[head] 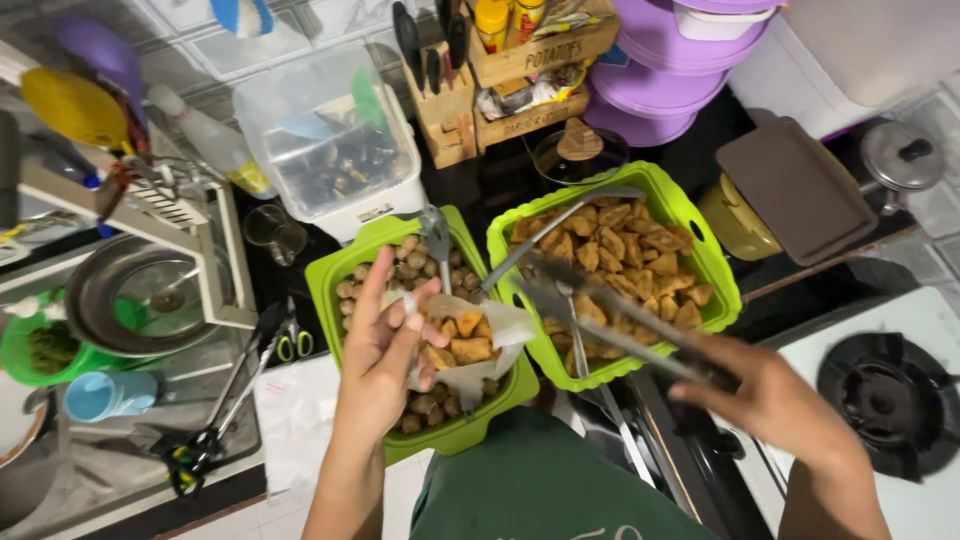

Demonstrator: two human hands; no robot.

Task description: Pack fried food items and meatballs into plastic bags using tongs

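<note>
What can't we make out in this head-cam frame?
- Tongs: tips motion-blurred; whether they grip a piece can't be told.
- Left basket: contents partly hidden under the left hand and paper bag.
- Right hand: grip on the handles blurred.
- Burner: cut off by the right edge.

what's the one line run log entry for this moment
left hand: holds paper bag of fried pieces | right hand: grips tongs | tongs tip: over right green basket | left green basket: beneath bag

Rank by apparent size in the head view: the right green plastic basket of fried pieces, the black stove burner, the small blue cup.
1. Right green plastic basket, largest.
2. Black stove burner.
3. Small blue cup, smallest.
</note>
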